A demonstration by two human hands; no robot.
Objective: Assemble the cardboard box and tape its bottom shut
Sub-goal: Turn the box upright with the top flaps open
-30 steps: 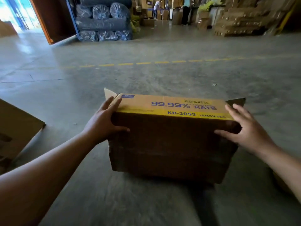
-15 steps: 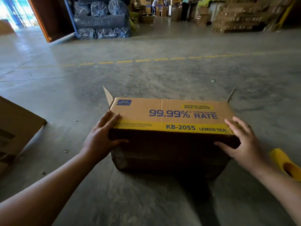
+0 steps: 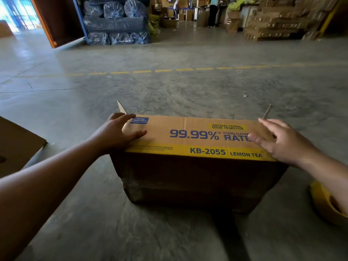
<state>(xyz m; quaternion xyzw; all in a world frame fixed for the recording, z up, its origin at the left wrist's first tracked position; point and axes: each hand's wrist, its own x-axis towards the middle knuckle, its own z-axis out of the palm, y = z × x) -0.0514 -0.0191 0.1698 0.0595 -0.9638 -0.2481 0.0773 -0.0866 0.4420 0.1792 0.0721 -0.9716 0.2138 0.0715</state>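
A brown cardboard box [image 3: 195, 140] with blue print and a yellow stripe stands on the concrete floor in front of me. Its printed top panel faces up, and two small end flaps stick up at the far corners. My left hand [image 3: 118, 133] rests flat on the top panel's left end, fingers spread. At the right end my right hand [image 3: 278, 142] lies on the panel with straight fingers. A yellow tape roll [image 3: 325, 202] lies on the floor at the lower right, partly hidden by my right forearm.
Flattened cardboard [image 3: 17, 146] lies on the floor at the left. A dashed yellow line [image 3: 143, 71] crosses the floor ahead. Wrapped bundles [image 3: 116, 23] and stacked cardboard on pallets [image 3: 278, 21] stand at the back, where people [image 3: 212, 10] work.
Both hands have slid from the box's upper side corners up onto its top panel. The view has come closer and higher, showing more of the top and the tape roll.
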